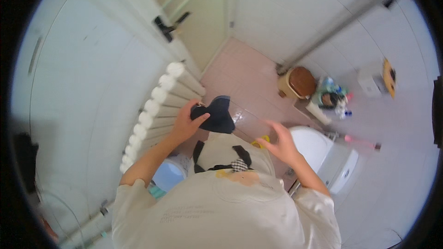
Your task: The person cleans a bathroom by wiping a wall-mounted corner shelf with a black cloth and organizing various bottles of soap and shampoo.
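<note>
My left hand (pixel 187 122) grips a folded piece of dark navy cloth (pixel 218 119) by its left side, the thumb lying over it. The cloth has a greyish upper edge and hangs in front of my body, above the pink floor tiles. What kind of item it is, I cannot tell. My right hand (pixel 282 143) is raised to the right of the cloth, apart from it, with fingers spread and nothing in them. Just left of that hand, lower down, a small yellow object (pixel 261 141) is partly hidden.
A white radiator (pixel 157 102) runs along my left, below a door handle (pixel 169 27). The white toilet (pixel 309 147) stands to my right. Beyond it are a brown-lidded bin (pixel 301 82) and a cluster of bottles (pixel 341 105). A blue basin (pixel 169 175) sits low at left.
</note>
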`<state>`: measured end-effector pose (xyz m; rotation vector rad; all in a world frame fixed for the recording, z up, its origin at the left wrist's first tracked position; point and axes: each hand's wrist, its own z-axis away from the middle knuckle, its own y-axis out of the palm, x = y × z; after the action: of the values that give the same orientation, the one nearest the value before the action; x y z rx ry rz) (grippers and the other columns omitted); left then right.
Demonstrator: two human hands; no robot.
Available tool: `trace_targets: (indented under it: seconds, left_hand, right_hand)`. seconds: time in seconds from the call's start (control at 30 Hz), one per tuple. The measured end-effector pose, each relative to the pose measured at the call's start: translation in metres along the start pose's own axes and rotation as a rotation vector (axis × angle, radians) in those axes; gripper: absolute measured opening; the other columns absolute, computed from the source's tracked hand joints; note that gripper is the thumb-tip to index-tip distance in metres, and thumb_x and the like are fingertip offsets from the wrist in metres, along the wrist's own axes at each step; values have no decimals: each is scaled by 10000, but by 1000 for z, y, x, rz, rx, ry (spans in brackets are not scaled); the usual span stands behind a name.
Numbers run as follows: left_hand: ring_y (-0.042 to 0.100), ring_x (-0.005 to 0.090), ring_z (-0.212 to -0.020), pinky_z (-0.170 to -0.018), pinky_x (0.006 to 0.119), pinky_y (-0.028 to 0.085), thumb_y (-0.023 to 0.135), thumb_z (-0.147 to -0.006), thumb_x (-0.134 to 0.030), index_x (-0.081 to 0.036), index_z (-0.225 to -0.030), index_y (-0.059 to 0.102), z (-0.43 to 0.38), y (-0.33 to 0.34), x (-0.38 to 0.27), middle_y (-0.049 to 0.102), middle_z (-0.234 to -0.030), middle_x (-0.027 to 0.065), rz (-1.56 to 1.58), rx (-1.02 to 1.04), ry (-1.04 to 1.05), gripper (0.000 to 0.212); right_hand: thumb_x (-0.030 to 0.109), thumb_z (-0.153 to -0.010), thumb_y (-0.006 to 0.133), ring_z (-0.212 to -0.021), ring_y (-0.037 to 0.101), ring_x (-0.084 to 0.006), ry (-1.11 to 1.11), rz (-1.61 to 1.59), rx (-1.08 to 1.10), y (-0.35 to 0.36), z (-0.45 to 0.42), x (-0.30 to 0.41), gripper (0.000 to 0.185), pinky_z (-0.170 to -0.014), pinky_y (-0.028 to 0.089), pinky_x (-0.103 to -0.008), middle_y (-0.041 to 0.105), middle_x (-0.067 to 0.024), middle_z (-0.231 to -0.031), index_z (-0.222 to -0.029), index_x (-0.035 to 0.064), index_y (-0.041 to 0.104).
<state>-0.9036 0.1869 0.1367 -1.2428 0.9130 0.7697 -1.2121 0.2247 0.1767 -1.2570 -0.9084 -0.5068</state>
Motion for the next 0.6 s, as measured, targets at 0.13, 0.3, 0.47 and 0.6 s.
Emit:
trace_targets:
  seconds: [0.13,0.3,0.47,0.6]
  left_hand:
    - [506,90,-900,-797,258,452,670,-860,-140,-19,-1172,484,-27,66,-65,549,-1029,25,424,301,38,383]
    - [527,133,-996,-887,280,438,651,-858,-80,-8,-1234,428,-55,146,-115,547,-1068,60,497,523,-38,443]
    - [522,160,-1055,-928,304,429,715,-793,-61,-43,-1219,446,-50,237,-125,536,-1149,80,240,1037,-133,504]
    - [579,187,-949,-828,302,460,786,-695,-109,-41,-1017,599,-36,314,-154,588,-1053,90,-200,1074,174,379]
  right_hand:
    - [226,-699,810,-1096,575,-228,-86,-241,-358,7,-15,-22,679,-941,433,-316,600,-127,-1199,-1270,28,502]
    - [210,-695,817,-974,574,-127,332,-1063,-218,-19,42,-57,571,-890,453,-283,640,-55,-1064,-1173,14,576]
    - [247,-778,739,-881,623,-189,665,-766,-462,-53,131,-67,390,-793,488,-314,662,-101,-956,-1053,3,609]
    - [180,-769,691,-779,605,-393,226,124,-729,-59,197,-110,325,-710,497,-415,635,-133,-818,-1039,29,590]
